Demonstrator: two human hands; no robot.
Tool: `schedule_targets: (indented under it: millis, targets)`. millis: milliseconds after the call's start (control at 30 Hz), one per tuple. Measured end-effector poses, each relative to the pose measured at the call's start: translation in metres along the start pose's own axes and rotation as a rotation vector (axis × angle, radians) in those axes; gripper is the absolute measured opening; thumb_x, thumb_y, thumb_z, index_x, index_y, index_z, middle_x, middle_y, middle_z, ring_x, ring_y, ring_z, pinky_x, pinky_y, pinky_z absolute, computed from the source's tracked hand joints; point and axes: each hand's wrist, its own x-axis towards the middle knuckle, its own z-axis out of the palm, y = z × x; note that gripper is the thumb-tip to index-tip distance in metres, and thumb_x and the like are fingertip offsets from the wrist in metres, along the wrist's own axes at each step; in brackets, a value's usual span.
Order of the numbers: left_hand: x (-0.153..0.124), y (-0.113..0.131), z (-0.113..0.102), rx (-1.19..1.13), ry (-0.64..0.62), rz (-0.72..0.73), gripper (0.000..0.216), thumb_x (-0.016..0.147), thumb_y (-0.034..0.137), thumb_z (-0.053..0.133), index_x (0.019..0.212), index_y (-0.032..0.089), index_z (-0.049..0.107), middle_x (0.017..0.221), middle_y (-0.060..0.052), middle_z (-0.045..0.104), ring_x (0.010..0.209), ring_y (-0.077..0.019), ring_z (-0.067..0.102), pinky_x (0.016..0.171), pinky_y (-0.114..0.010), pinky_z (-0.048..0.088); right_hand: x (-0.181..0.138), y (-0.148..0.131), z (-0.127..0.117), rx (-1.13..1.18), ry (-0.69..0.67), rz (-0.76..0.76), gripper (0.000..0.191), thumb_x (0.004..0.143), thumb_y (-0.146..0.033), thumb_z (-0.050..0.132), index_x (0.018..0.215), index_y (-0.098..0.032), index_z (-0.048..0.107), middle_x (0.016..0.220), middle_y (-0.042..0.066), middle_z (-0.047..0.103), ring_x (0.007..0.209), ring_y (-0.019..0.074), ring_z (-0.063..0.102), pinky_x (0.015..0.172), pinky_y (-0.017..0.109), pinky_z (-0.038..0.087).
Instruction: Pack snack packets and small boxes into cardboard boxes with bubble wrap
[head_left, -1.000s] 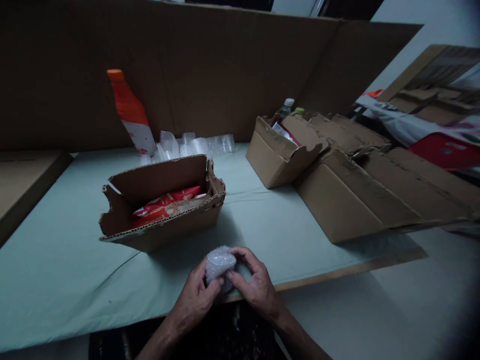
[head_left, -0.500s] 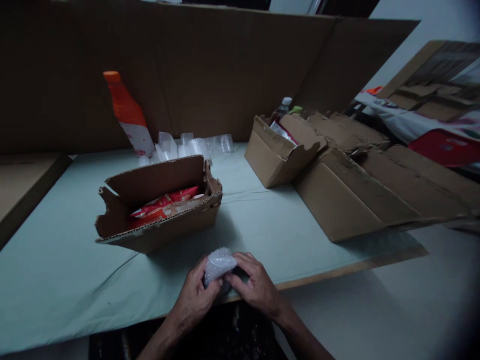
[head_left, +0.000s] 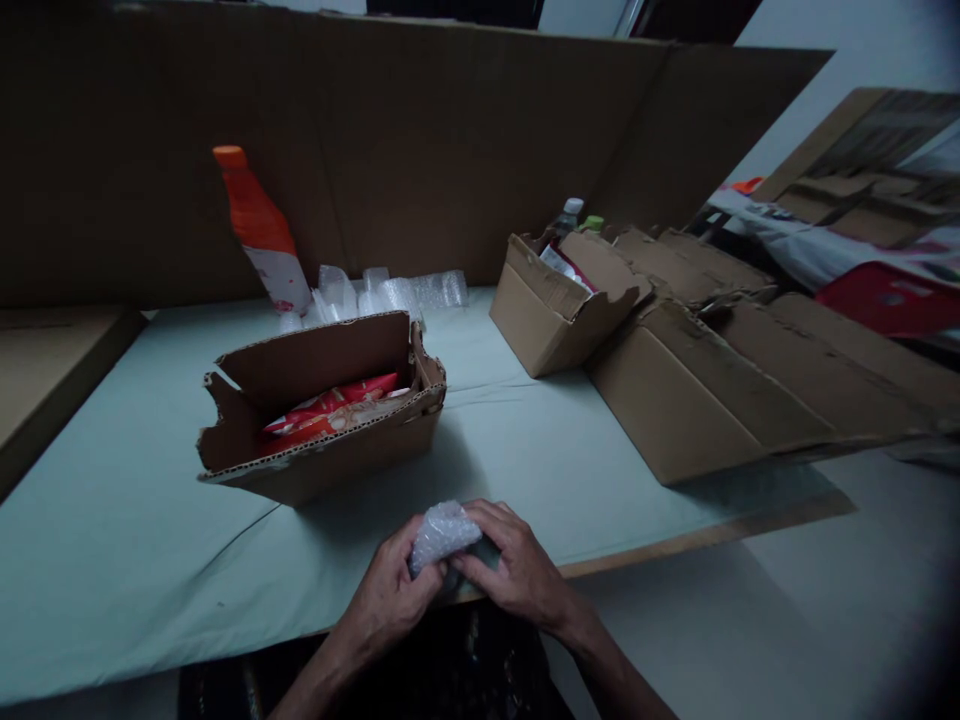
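Observation:
Near the table's front edge, a piece of bubble wrap [head_left: 444, 533] is held between both hands, folded or rolled up. My left hand [head_left: 397, 575] grips its left side with the fingers curled round it. My right hand [head_left: 508, 560] pinches the right side, its thumb below and its fingers on top. Whether anything lies inside the wrap, I cannot tell. Just beyond my hands, to the left, stands an open cardboard box [head_left: 360, 470] with red packets [head_left: 334, 405] in it.
Bubble wrap strips [head_left: 390, 293] lie at the back beside a leaning orange-and-white bottle [head_left: 262, 235]. A smaller carton [head_left: 540, 310] with bottles and packets stands right of centre, against a larger cardboard box [head_left: 697, 390]. A flat carton [head_left: 52, 370] is at far left; a cardboard panel [head_left: 450, 150] rises behind.
The bubble wrap has tilted and its top has been folded over slightly toward the right hand. Both hands stay closed on it in nearly the same place.

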Motion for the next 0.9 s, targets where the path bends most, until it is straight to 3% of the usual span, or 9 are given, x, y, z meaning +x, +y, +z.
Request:
schedule_targets:
  millis: [567, 900]
  targets:
    - [0.001, 0.002, 0.001, 0.006, 0.082, 0.022, 0.043, 0.076, 0.019, 0.055, 0.117, 0.014, 0.067, 0.111, -0.007, 0.073, 0.102, -0.0225, 0.065, 0.094, -0.033, 0.050, -0.002, 0.003, 0.012, -0.001, 0.051, 0.002, 0.004, 0.090, -0.021, 0.063, 0.094, -0.021, 0.064, 0.095, 0.005, 0.071, 0.090, 0.0221, 0.062, 0.082, 0.036, 0.046]
    - [0.000, -0.002, 0.001, 0.049, 0.063, 0.020, 0.043, 0.076, 0.017, 0.053, 0.117, 0.015, 0.067, 0.108, -0.006, 0.073, 0.098, -0.0209, 0.064, 0.091, -0.032, 0.050, -0.002, 0.002, 0.012, 0.000, 0.041, 0.006, 0.002, 0.089, -0.020, 0.063, 0.091, -0.020, 0.063, 0.091, 0.004, 0.070, 0.087, 0.0210, 0.060, 0.081, 0.036, 0.045]
